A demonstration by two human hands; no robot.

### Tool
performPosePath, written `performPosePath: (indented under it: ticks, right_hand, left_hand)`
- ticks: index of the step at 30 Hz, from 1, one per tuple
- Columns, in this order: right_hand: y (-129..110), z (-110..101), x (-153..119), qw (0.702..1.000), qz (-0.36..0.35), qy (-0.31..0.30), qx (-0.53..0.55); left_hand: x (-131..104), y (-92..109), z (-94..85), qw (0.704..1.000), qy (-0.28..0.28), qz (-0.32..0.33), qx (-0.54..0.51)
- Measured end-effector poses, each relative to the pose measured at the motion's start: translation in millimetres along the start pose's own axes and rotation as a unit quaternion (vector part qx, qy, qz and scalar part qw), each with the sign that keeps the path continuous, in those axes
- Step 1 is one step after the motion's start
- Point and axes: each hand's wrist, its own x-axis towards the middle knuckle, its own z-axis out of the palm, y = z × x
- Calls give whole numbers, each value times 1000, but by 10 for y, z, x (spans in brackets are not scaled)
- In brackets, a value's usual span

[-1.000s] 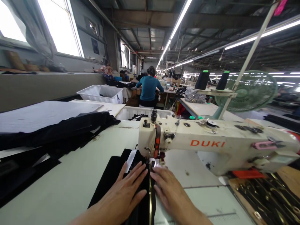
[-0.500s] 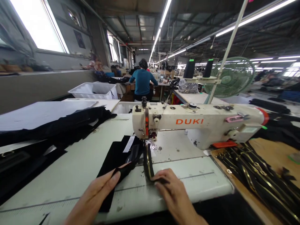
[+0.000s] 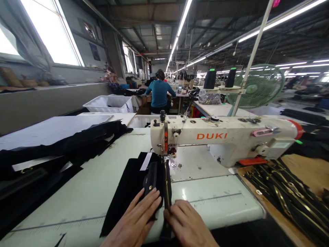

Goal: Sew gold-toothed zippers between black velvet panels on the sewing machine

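A black fabric piece (image 3: 122, 192) lies on the pale green sewing table, its far edge by the presser foot of the DUKI sewing machine (image 3: 186, 135). On it are a white strip (image 3: 146, 162) and a dark, glossy band with a small gold-coloured stud. My left hand (image 3: 137, 216) rests flat on this fabric, fingers stretched forward over the band's near end. A black zipper tape with gold-coloured teeth (image 3: 167, 188) runs from the presser foot toward me along the fabric's right edge. My right hand (image 3: 189, 223) has its fingers curled on the tape's near part.
More gold-toothed zippers (image 3: 282, 192) lie heaped on a brown board at the right. Stacked black fabric (image 3: 59, 147) covers the left side. Thread cones (image 3: 210, 79) and a green fan (image 3: 254, 88) stand behind the machine. A person in a blue top (image 3: 159, 94) sits farther ahead.
My left hand has let go of the lifted fabric edge and flattened on the piece, which now lies flatter beside the zipper. My right hand still holds the tape, now straighter. The view has shifted slightly.
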Motion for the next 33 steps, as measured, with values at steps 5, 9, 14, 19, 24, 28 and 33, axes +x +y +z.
performPosePath:
  ticks: [5, 9, 14, 19, 24, 28, 33]
  right_hand:
    - [-116, 135, -196, 998, 15, 63, -22]
    - [-148, 105, -179, 996, 12, 78, -35]
    - [-173, 215, -154, 986, 8, 153, -61]
    - [-171, 257, -144, 984, -6, 162, -77]
    - [-171, 366, -195, 981, -15, 166, -96]
    - [-17, 250, -156, 993, 17, 113, -5]
    - [358, 17, 245, 994, 101, -27, 36]
  left_hand:
    - [-29, 103, 161, 998, -16, 48, 48]
    - [-65, 87, 250, 996, -21, 65, 56]
    - [-85, 75, 261, 994, -4, 81, 78]
    - [-9, 71, 90, 995, -38, 83, 49]
    - [124, 55, -48, 998, -45, 38, -29]
    - [168, -38, -15, 994, -64, 73, -42]
    - [152, -240, 201, 990, -35, 135, 36]
